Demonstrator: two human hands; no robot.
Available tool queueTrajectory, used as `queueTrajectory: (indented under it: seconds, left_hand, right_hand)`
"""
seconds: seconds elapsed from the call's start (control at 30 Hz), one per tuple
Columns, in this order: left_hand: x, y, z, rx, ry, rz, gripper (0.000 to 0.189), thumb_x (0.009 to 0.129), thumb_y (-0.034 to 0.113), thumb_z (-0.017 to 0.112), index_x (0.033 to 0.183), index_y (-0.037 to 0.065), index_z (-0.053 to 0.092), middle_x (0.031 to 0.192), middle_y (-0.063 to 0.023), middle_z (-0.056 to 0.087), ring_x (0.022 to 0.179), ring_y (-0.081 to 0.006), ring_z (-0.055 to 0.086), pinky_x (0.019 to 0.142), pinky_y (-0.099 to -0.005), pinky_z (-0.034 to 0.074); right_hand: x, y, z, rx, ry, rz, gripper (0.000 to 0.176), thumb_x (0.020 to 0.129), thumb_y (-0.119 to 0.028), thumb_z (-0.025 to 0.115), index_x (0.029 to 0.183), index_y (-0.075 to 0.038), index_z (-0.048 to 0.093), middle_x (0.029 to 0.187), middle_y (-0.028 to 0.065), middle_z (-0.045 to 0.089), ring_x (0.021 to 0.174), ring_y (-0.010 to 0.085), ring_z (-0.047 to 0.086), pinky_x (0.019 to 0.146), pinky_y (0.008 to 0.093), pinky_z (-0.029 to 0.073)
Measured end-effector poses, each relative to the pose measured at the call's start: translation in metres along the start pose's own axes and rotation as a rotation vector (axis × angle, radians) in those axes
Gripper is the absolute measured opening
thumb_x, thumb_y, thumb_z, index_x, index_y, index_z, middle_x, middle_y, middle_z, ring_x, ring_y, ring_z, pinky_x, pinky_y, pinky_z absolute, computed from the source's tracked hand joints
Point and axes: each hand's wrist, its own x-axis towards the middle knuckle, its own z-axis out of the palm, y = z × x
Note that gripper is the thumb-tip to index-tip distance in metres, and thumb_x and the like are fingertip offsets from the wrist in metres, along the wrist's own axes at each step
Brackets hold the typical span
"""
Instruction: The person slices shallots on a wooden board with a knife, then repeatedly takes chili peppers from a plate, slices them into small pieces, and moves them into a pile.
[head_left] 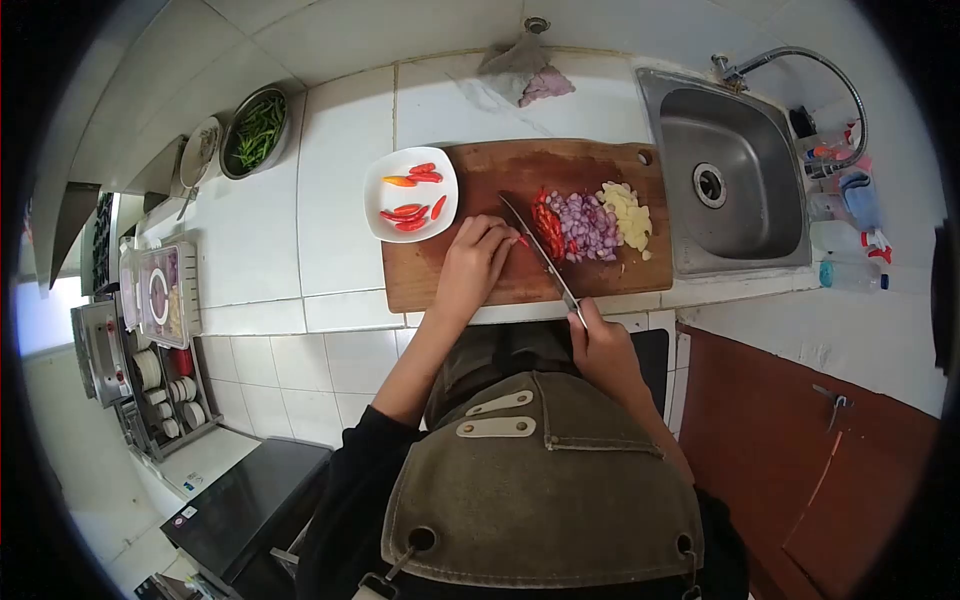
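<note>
On the wooden cutting board [430, 275], my left hand [475, 258] has its fingers curled and pressed onto a red chili [522, 240], mostly covered by the fingertips. My right hand [603, 345] grips the handle of a knife [545, 255], whose blade slants up and left across the board, close to the left fingertips. Right of the blade lie sliced red chili [548, 225], chopped purple shallots [588, 228] and pale chopped garlic [628, 215]. A white bowl [388, 165] with several whole red chilies [410, 215] and an orange one stands at the board's left edge.
A metal sink [735, 250] with a curved faucet [850, 90] adjoins the board's right side. Bottles [840, 238] stand beyond it. A cloth [545, 87] lies behind the board. At the left are a bowl of green chilies [258, 135] and a clear plastic container [168, 295].
</note>
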Motion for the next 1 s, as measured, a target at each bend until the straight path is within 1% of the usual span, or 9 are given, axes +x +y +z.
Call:
queueTrajectory:
  seconds: [0.2,0.3,0.37,0.47,0.57,0.7,0.8,0.87,1.0]
  left_hand:
    - [0.000,0.000,-0.002,-0.005,-0.031,-0.030,0.013,0.080,0.000,0.072,0.093,0.001,0.071,0.096,-0.0090,0.065,0.091,-0.0289,0.062,0.079,-0.0391,0.051]
    - [0.000,0.003,-0.003,-0.007,-0.025,0.019,0.013,0.081,0.001,0.070,0.094,0.000,0.070,0.098,-0.0110,0.062,0.091,-0.0291,0.060,0.078,-0.0390,0.051]
    - [0.002,0.013,-0.010,0.160,0.083,0.049,0.015,0.083,0.002,0.069,0.098,0.002,0.070,0.103,-0.0106,0.061,0.093,-0.0294,0.060,0.080,-0.0395,0.051]
    - [-0.011,0.006,-0.007,0.175,0.091,-0.046,0.017,0.085,0.001,0.068,0.102,0.004,0.070,0.105,-0.0101,0.060,0.096,-0.0299,0.059,0.081,-0.0407,0.051]
    - [-0.017,0.003,-0.006,0.096,0.086,-0.078,0.017,0.084,-0.001,0.069,0.100,0.004,0.071,0.100,-0.0113,0.063,0.093,-0.0301,0.062,0.080,-0.0392,0.051]
    - [-0.017,0.002,-0.006,0.043,0.100,-0.090,0.016,0.084,-0.001,0.069,0.098,0.004,0.071,0.098,-0.0116,0.062,0.091,-0.0297,0.064,0.077,-0.0394,0.052]
    - [-0.017,0.001,-0.004,0.040,0.099,-0.097,0.014,0.084,-0.001,0.069,0.097,0.004,0.072,0.097,-0.0116,0.062,0.088,-0.0294,0.065,0.075,-0.0397,0.053]
    - [-0.016,0.002,-0.004,0.036,0.104,-0.100,0.014,0.084,-0.001,0.070,0.097,0.005,0.072,0.096,-0.0109,0.062,0.087,-0.0293,0.065,0.074,-0.0395,0.053]
    - [-0.015,0.003,-0.005,0.026,0.105,-0.109,0.014,0.084,0.000,0.070,0.097,0.005,0.072,0.097,-0.0109,0.062,0.088,-0.0295,0.065,0.074,-0.0395,0.053]
  right_hand:
    - [0.021,-0.006,0.017,0.000,-0.039,0.077,0.017,0.099,-0.020,0.055,0.104,-0.004,0.052,0.056,0.0201,0.056,0.053,0.0422,0.060,0.049,0.0525,0.046]
    - [0.020,-0.007,0.014,0.063,-0.106,0.150,0.018,0.101,-0.020,0.051,0.105,-0.003,0.050,0.061,0.0242,0.057,0.062,0.0473,0.059,0.056,0.0566,0.043]
    - [0.018,-0.006,0.014,0.068,-0.067,0.114,0.018,0.101,-0.020,0.051,0.105,-0.003,0.049,0.062,0.0242,0.057,0.061,0.0471,0.059,0.055,0.0564,0.042]
    - [0.013,-0.004,0.014,0.058,-0.009,0.083,0.018,0.099,-0.021,0.055,0.100,-0.003,0.052,0.055,0.0203,0.056,0.054,0.0431,0.059,0.050,0.0530,0.045]
    - [0.006,0.002,0.014,0.064,0.042,0.022,0.018,0.099,-0.020,0.056,0.098,-0.003,0.052,0.056,0.0202,0.055,0.056,0.0432,0.059,0.051,0.0528,0.045]
    - [-0.001,0.003,0.007,0.029,0.040,0.023,0.018,0.099,-0.021,0.056,0.098,-0.004,0.052,0.057,0.0202,0.054,0.057,0.0433,0.059,0.052,0.0527,0.045]
    - [-0.005,0.004,0.004,0.104,0.042,0.011,0.017,0.099,-0.021,0.055,0.099,-0.004,0.051,0.056,0.0200,0.054,0.056,0.0431,0.059,0.051,0.0527,0.045]
    - [-0.008,0.005,0.003,0.082,-0.050,0.029,0.017,0.100,-0.021,0.054,0.100,-0.004,0.050,0.056,0.0197,0.055,0.055,0.0432,0.059,0.051,0.0525,0.045]
    - [-0.009,-0.001,0.004,0.054,-0.065,0.034,0.018,0.100,-0.022,0.054,0.102,-0.005,0.050,0.055,0.0192,0.056,0.054,0.0432,0.059,0.050,0.0521,0.045]
